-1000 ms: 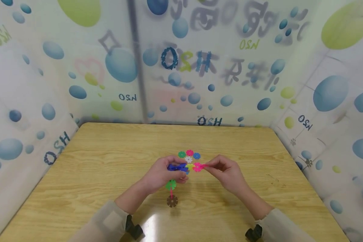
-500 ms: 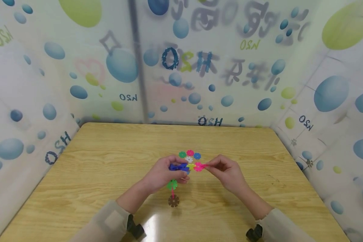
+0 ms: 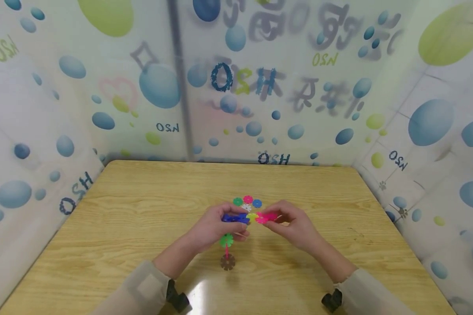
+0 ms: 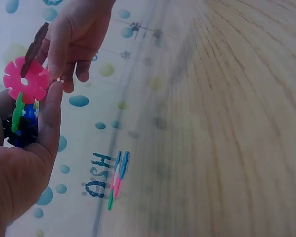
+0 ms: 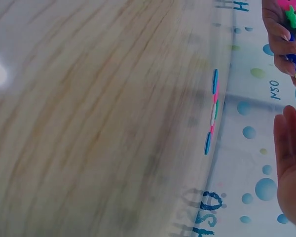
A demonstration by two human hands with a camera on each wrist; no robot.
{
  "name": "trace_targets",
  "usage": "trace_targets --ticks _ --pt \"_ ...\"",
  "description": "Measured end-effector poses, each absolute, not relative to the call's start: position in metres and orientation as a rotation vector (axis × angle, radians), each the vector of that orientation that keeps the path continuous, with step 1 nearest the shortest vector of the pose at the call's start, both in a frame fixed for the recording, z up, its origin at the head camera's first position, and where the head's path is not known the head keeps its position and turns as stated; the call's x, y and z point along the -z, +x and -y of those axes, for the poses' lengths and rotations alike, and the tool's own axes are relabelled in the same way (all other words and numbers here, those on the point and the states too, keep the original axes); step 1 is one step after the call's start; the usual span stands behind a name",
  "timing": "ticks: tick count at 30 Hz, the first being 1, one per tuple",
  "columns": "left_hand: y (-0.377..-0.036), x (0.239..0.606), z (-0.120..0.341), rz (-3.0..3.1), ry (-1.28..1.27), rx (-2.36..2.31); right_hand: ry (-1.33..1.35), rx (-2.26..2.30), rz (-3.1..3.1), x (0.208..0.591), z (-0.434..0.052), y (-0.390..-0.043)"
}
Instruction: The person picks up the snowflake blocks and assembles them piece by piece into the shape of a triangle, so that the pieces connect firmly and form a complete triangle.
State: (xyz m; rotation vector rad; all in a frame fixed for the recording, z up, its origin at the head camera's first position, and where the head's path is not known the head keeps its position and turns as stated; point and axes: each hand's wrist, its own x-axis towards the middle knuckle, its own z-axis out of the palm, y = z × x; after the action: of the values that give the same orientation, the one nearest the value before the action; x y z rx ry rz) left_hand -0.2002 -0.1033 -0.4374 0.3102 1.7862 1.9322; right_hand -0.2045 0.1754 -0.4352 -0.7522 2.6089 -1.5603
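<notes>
In the head view my left hand (image 3: 230, 224) grips a snowflake-disc assembly (image 3: 236, 218) just above the table: blue discs, a yellow one (image 3: 252, 215), and a green disc (image 3: 226, 239), a pink piece and a brown disc (image 3: 227, 262) hanging below. My right hand (image 3: 275, 218) pinches a pink disc (image 3: 265, 218) against the yellow end. In the left wrist view, blue discs (image 4: 19, 132) sit in my left hand (image 4: 34, 123), with a pink disc (image 4: 25, 80) and the right hand (image 4: 74, 34) beyond. The right wrist view shows only my right hand's (image 5: 291, 158) edge.
Four loose discs lie flat on the wooden table (image 3: 142, 210) just beyond my hands: green (image 3: 238, 201), pink (image 3: 248, 199), blue (image 3: 257, 203) and white (image 3: 246, 207). Bubble-patterned walls (image 3: 43, 131) enclose the table on three sides.
My right hand has moved left with the pink disc, closing the gap to the yellow end. The left hand and its assembly have barely shifted.
</notes>
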Motion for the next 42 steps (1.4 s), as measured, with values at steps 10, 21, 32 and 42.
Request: trace_targets --ticks 10,21,32,42 --pt "-0.200 0.438 0.103 -1.818 0.348 -1.906 -0.621 1.569 -2.671 0.438 -0.175 -0.206" --pt "-0.196 0.431 0.113 -2.052 0.381 -1.854 -0.289 1.759 -2.547 0.442 -0.185 -0.210" --pt "-0.186 0.426 0.124 -2.055 0.802 -2.022 -0.104 1.860 -2.423 0.437 -0.189 -0.215" --pt "-0.184 0.425 0.120 -2.267 0.986 -1.879 -0.069 1.866 -2.360 0.438 -0.189 -0.214"
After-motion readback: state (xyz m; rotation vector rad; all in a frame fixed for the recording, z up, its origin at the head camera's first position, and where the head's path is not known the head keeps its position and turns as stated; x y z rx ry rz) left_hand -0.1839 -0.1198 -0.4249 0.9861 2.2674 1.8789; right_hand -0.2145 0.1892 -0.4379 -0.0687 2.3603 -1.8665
